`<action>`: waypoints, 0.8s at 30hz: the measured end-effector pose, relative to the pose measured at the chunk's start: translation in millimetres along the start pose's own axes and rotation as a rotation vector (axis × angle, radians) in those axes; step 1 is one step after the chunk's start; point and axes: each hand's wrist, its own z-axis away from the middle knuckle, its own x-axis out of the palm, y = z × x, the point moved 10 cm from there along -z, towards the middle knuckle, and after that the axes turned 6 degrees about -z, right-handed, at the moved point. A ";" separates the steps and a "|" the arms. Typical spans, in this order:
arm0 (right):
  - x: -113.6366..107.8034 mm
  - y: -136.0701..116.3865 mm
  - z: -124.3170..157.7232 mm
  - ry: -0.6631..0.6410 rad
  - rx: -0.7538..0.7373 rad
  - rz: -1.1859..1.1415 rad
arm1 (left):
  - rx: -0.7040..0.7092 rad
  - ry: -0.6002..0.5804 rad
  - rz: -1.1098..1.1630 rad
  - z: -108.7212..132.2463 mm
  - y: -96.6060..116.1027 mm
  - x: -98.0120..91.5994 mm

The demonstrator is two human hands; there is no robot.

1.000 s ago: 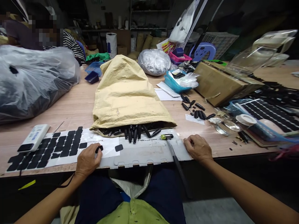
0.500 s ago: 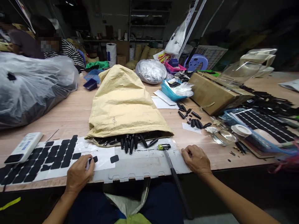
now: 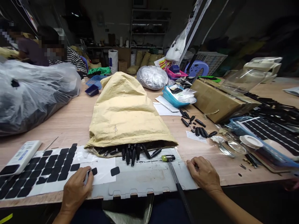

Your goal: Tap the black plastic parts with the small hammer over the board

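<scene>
My left hand (image 3: 77, 189) is closed at the front edge of the white sheet (image 3: 105, 163). Thumb and forefinger pinch around a thin greyish thing that I cannot make out, right beside a black rounded sticker (image 3: 94, 171). Another black sticker (image 3: 115, 171) lies to its right. My right hand (image 3: 204, 174) rests curled by the right end of the grey plastic mat (image 3: 144, 179), with nothing visible in it. Between the hands lies a small hammer (image 3: 175, 174), its handle over the table edge. Black tapered pieces (image 3: 130, 154) poke from the mouth of a yellow sack (image 3: 128, 115).
Rows of black stickers (image 3: 53, 165) and a white device (image 3: 22, 157) lie left. A big filled plastic bag (image 3: 35, 90) stands behind them. On the right are loose black pieces (image 3: 199, 130), a cardboard box (image 3: 217, 99) and a blue tray (image 3: 275, 143). Two people sit far left.
The camera view has tilted slightly, so the table appears lower in the picture. Both hands keep nearly the same places and poses on the table.
</scene>
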 end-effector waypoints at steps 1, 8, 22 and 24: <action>0.4 0.4 -0.1 0.000 -0.001 -0.006 | 0.005 0.004 0.001 0.0 0.6 -0.5; -0.9 -1.0 -0.8 0.024 -0.030 -0.009 | 0.001 0.010 0.026 3.0 -1.9 2.4; -1.4 0.2 -1.5 0.038 -0.035 -0.016 | 0.064 0.060 -0.001 5.1 -0.7 0.7; -1.5 -0.3 -2.0 0.037 -0.034 -0.012 | 0.064 0.063 0.014 6.4 -2.1 1.0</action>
